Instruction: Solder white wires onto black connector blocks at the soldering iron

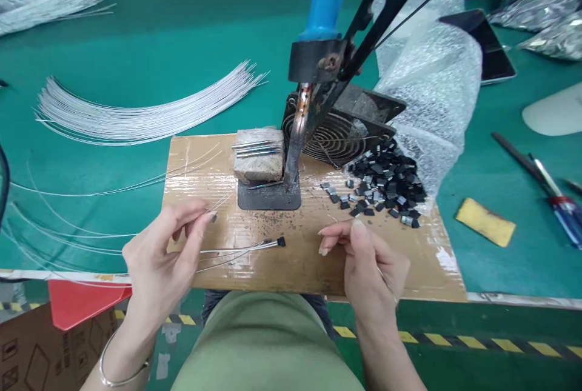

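Observation:
My left hand (166, 245) pinches thin white wires (220, 203) between thumb and fingertips, their ends pointing up to the right. Below it, white wires run across the cardboard to a small black connector (280, 242). My right hand (370, 254) is closed, thumb against the fingers, with a fine wire (333, 218) showing at its fingertips; much of that wire is hidden. Between the hands and farther back, a hot-air nozzle (297, 136) points down at a dark metal plate (268, 200). Beside the nozzle, a worn block (258, 168) carries several thin metal rods (255, 148).
A heap of black connectors (386, 176) lies right of a fan (339, 133). A bundle of white wires (145, 118) rests at back left. Bubble wrap (431, 88), a yellow sponge (485, 222) and a screwdriver (566, 218) lie right. Cardboard (309, 273) covers the front edge.

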A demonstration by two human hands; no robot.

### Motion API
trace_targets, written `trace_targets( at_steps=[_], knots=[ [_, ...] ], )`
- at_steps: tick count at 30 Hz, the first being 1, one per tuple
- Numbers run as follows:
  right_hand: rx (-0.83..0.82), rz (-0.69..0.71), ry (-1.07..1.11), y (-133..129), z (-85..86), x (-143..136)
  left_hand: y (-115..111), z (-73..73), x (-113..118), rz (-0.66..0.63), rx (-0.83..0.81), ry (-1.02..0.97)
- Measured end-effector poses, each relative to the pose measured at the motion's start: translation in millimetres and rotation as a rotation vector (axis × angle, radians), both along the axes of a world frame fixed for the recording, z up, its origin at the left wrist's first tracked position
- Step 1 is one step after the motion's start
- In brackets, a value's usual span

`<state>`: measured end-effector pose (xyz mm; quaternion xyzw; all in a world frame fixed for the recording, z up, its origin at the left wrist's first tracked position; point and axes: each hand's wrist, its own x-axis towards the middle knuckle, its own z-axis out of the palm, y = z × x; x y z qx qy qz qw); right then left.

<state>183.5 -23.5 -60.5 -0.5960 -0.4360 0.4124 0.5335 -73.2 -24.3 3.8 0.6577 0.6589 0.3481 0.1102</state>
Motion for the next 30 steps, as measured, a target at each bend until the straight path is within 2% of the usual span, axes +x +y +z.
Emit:
trace_targets(
  at_steps=[4,8,13,17,23,30],
  knots=[
    [-0.008,0.023,0.014,-2.8,4.5,0.5,-0.9,11.8,4.7,-0.107,-0.015,-0.037],
    [0.01,0.087,-0.014,-4.3,12.5,-1.4,4.2,23.3,6.6,-0.204,-0.159,-0.095],
    [0.034,0.333,0.031,-0.4,23.7,-9.1,12.0,31.5,8.8,-0.276,-0.425,-0.337],
    [-0.017,0.499,0.144,5.2,30.3,-21.7,13.8,30.5,10.4,-0.265,-0.513,-0.416],
    [-0.088,0.559,0.219,10.1,36.1,-35.2,16.2,29.6,15.8,-0.267,-0.539,-0.462],
    [-0.132,0.518,0.226,10.3,34.5,-35.2,15.6,24.2,16.5,-0.252,-0.582,-0.492]
  ],
)
